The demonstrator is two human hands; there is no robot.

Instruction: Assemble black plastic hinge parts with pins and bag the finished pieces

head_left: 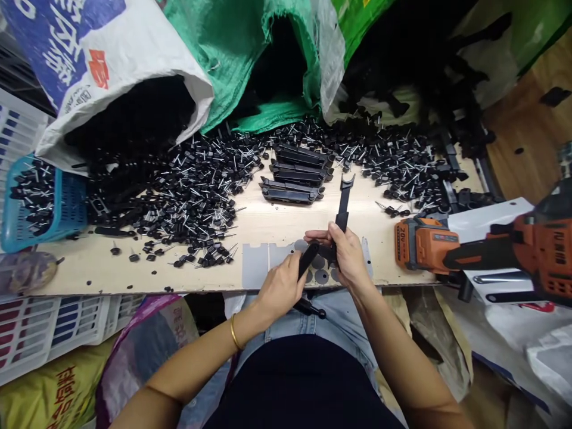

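Observation:
My left hand is closed round a short black plastic piece, tilted up to the right. My right hand grips a long black plastic bar, which points away from me and ends in a curved fork. The two pieces are close together near the bench's front edge; whether they touch I cannot tell. Beyond my hands, several black clamp-like plastic parts lie stacked in a row. A black part with a ball end shows below the hands, over my lap.
Heaps of small black knobs with metal pins cover the wooden bench. A white sack and a green sack open toward me at the back. A blue basket stands left; an orange power tool lies right.

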